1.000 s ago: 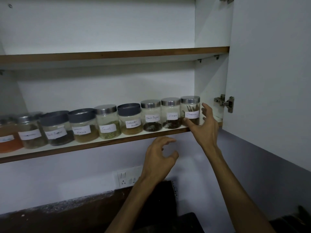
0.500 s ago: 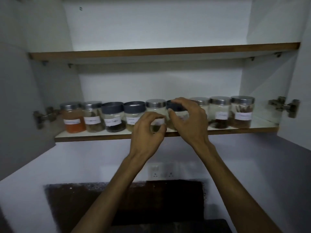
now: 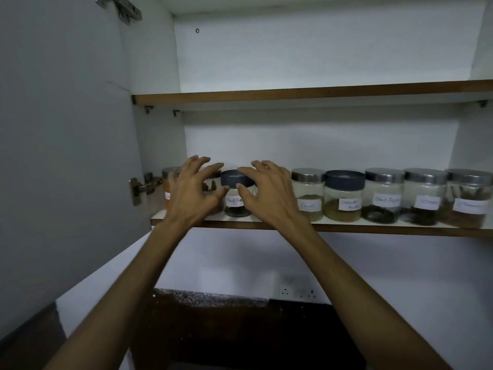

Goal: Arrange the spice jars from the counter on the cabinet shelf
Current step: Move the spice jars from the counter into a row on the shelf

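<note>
Jars [image 3: 344, 194] all on shelf [image 3: 346, 226] in one row. Both hands have shifted leftward along it since a moment ago; left hand [image 3: 190, 194] and right hand [image 3: 266, 193] spread-fingered, flanking dark-lidded jar [image 3: 236, 193], gripping nothing. Likely final straightening

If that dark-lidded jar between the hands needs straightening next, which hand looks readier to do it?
The right hand, probably. Its fingers already curve over the dark-lidded glass jar, thumb by the label. The left hand spreads open mostly in front of the steel-lidded jar beside it, though its thumb reaches near too.
</note>
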